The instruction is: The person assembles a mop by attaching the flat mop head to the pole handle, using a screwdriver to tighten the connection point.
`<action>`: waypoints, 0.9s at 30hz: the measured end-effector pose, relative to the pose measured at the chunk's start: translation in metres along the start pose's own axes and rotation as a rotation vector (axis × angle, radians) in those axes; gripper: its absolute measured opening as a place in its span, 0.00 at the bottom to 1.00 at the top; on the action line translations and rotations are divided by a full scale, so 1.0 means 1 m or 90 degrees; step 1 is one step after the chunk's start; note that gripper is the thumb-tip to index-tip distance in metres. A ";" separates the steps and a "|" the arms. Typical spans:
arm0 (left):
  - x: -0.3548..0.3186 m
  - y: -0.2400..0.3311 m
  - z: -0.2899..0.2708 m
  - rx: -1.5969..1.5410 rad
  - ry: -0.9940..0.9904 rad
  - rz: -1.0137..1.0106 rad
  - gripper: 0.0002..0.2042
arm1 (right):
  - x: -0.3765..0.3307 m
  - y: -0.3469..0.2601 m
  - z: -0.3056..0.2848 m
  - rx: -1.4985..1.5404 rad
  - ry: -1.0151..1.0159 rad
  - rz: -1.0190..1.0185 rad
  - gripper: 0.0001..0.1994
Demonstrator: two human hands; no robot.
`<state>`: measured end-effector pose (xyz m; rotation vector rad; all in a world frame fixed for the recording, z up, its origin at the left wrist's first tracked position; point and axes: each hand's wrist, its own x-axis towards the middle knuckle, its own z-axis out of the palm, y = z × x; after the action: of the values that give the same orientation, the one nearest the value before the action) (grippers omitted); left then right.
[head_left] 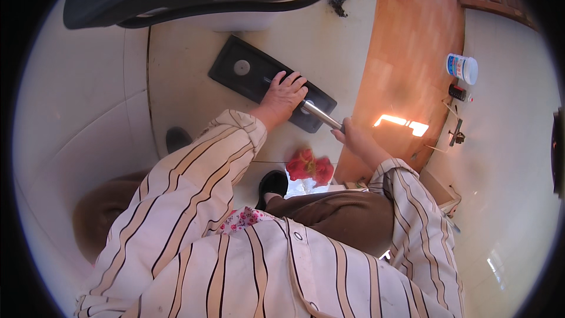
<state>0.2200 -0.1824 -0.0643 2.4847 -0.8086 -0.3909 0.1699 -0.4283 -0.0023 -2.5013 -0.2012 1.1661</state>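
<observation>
Down on the pale tiled floor [329, 41], the person's left hand [283, 97] lies flat with fingers spread on a black rectangular panel [250, 73] that has a round grey disc [242, 68] near its far end. The same hand's thumb side touches the upper end of a shiny metal tube [321, 115], which slants across the panel's near corner. The right hand [355, 136] is curled around the tube's lower end, gripping it. The panel lies at an angle on the floor, just beside a reddish wooden door [412, 53] lit by a bright patch of light. A red cloth bundle [310, 168] sits on the floor near the person's black shoe [272, 184], below the hands. Beyond the door, a small white jar with a blue label [462, 68] lies on its side, well apart from the hands. Both arms wear striped cream sleeves [200, 176].
</observation>
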 end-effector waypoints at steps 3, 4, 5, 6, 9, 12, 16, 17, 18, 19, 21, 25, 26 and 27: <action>0.002 0.009 -0.002 0.033 -0.059 0.004 0.24 | 0.002 0.013 0.022 0.031 -0.016 0.012 0.21; 0.001 0.011 -0.003 0.035 -0.075 0.007 0.25 | 0.005 0.016 0.027 0.037 -0.012 0.009 0.21; 0.002 0.008 -0.006 0.051 -0.072 0.013 0.26 | 0.008 0.020 0.031 0.053 0.003 -0.007 0.21; 0.002 0.007 -0.007 0.055 -0.072 0.014 0.26 | 0.011 0.024 0.034 0.065 0.016 -0.020 0.21; -0.001 0.002 -0.009 -0.001 -0.070 0.010 0.27 | 0.017 0.030 0.038 0.090 0.014 -0.028 0.21; -0.007 -0.009 -0.009 -0.103 0.046 0.017 0.23 | 0.017 0.029 0.038 0.076 0.029 -0.039 0.21; -0.035 -0.020 -0.013 -0.133 0.445 -0.353 0.14 | 0.011 0.029 0.036 0.065 0.020 -0.004 0.21; -0.043 -0.022 -0.008 -0.243 0.480 -0.567 0.12 | 0.007 0.028 0.035 0.062 0.021 -0.005 0.21; -0.055 -0.030 0.000 -0.350 0.514 -0.784 0.10 | 0.007 0.026 0.034 0.067 0.024 -0.021 0.21; -0.071 -0.046 0.012 -0.348 0.526 -0.786 0.10 | 0.008 0.023 0.032 0.072 0.027 -0.035 0.21; -0.099 -0.074 0.029 -0.874 0.450 -1.089 0.07 | 0.015 0.020 0.031 0.094 0.056 -0.065 0.21; -0.078 -0.048 0.025 -0.925 0.350 -0.874 0.07 | 0.011 0.020 0.026 0.123 0.055 -0.053 0.21; -0.070 -0.044 0.020 -0.929 0.327 -0.880 0.07 | 0.008 0.020 0.026 0.120 0.055 -0.054 0.21; -0.065 -0.042 0.017 -0.932 0.302 -0.886 0.07 | 0.003 0.022 0.028 0.113 0.057 -0.049 0.21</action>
<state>0.1818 -0.1193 -0.0930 1.1618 1.1595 -0.4902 0.1500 -0.4402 -0.0300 -2.3626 -0.1604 0.9937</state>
